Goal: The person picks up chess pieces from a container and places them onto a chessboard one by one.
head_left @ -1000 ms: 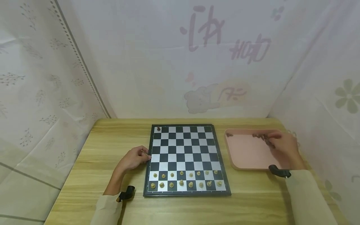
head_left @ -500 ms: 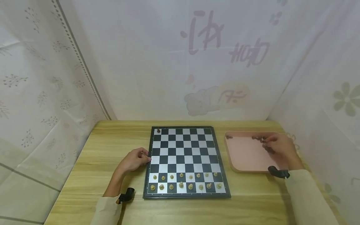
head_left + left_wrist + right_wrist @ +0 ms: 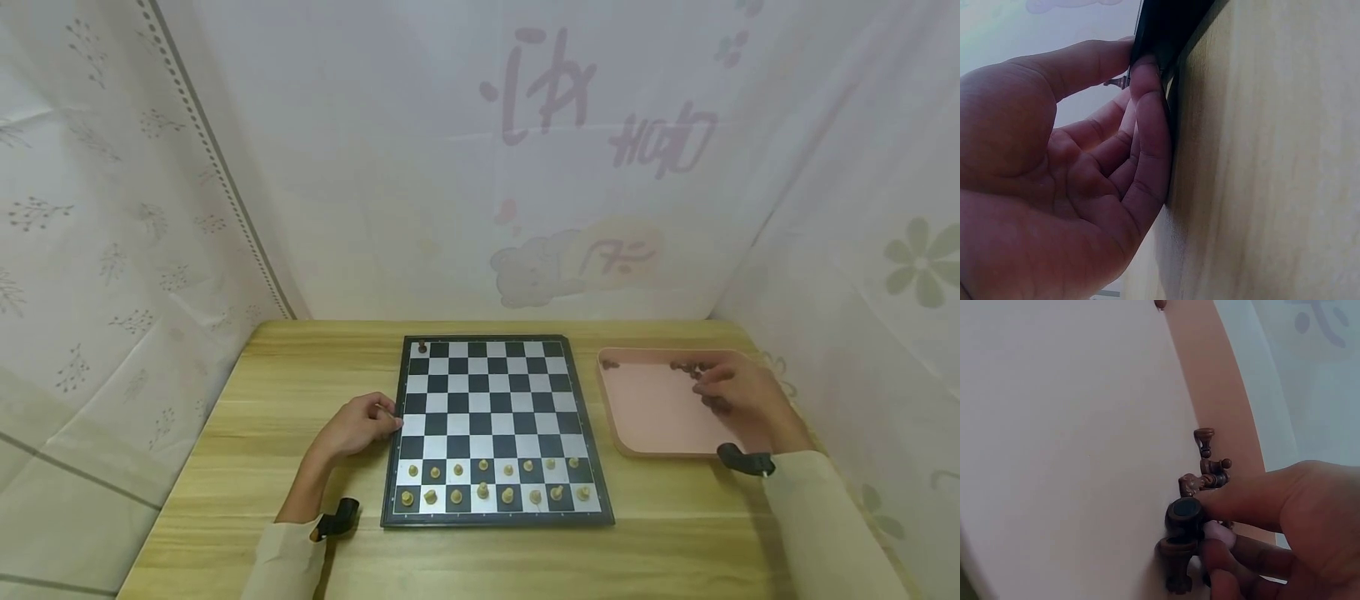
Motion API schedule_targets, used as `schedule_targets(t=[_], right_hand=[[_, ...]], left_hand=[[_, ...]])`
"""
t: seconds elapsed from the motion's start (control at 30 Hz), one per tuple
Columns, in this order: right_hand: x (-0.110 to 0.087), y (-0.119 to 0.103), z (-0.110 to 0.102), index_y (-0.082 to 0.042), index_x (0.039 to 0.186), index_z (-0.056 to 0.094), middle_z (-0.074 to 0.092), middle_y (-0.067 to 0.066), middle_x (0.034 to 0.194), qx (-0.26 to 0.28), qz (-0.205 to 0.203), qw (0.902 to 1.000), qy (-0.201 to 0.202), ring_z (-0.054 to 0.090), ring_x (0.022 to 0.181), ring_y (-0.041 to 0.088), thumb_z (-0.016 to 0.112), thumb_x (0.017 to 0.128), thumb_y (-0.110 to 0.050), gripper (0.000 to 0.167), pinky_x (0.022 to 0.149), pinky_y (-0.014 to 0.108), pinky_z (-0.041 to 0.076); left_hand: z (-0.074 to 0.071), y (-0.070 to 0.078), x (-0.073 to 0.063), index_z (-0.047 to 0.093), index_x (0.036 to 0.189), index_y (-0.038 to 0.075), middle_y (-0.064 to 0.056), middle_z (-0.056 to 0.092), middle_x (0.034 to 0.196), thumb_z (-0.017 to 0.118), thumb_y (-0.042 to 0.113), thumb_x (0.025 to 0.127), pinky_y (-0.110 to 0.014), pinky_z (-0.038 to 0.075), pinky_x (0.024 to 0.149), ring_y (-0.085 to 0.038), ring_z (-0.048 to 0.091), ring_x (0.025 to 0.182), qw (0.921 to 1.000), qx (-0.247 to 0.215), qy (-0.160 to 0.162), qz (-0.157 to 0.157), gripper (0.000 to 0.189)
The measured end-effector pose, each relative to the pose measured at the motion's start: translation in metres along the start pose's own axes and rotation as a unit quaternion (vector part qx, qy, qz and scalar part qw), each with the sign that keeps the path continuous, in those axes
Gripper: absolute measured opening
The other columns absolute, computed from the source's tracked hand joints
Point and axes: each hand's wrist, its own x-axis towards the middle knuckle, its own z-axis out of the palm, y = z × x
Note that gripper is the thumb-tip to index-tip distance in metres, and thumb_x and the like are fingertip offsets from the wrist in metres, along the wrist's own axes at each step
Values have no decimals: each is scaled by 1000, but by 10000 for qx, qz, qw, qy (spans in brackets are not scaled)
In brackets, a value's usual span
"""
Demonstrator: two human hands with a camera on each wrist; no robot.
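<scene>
My left hand [image 3: 356, 427] holds the left edge of the chessboard [image 3: 480, 400]. In the left wrist view the thumb lies over the board's dark rim and curled fingers [image 3: 1150, 125] press its side. Over the pink tray [image 3: 652, 417], my right hand [image 3: 746, 396] pinches a dark brown chess piece [image 3: 1185, 514], its black base towards the right wrist camera. Another brown piece [image 3: 1177, 559] lies right beside it; fingers partly hide others. A lone brown piece [image 3: 422, 347] stands on the board's far left corner square. Light pieces [image 3: 482, 490] fill the two nearest rows.
More brown pieces [image 3: 1205, 440] lie along the tray's far wall, and a few sit in its far left corner [image 3: 611, 364]. Wooden tabletop [image 3: 495, 567] surrounds board and tray. Printed cloth [image 3: 420, 208] hangs behind the table and at both sides.
My right hand's fingertips have shifted slightly towards me and left within the tray, among the brown pieces. The left hand keeps its place at the board's edge.
</scene>
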Motion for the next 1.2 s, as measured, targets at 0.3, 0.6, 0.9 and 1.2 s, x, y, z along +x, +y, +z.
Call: schedule_targets(t=[0.3,0.6,0.9,1.2], right_hand=[[0,-2,1,12,104,73,63,27,138,783,624,9949,-122,54,62,20,68,103,0,14,51,37,48],[-7,-10,-4,11,134,68,65,37,134,-538,889,9935,467,65,112,50,63,113,-33,49,79,52,57],[-3,-25,7,9,138,70,66,33,140,408,800,9935,696,76,96,25,67,112,-31,48,72,37,63],[7,-53,15,-2,148,66,67,24,134,220,1007,9932,535,62,105,30,65,109,-53,64,70,45,62]], left_hand=[[-1,0,1,69,114,-3,-4,71,84,77,12,100,-36,47,74,-20,62,79,10000,-8,-22,17,23],[-1,-2,1,68,115,-4,-4,72,84,76,10,100,-36,48,75,-20,64,79,9999,-116,-44,44,22],[-1,-2,1,68,115,-4,-5,72,84,76,9,100,-36,49,75,-21,64,79,9997,-222,-44,-1,22],[0,-1,0,67,115,-5,-5,74,86,76,9,100,-36,50,77,-21,65,80,9995,-310,-24,-39,22]])
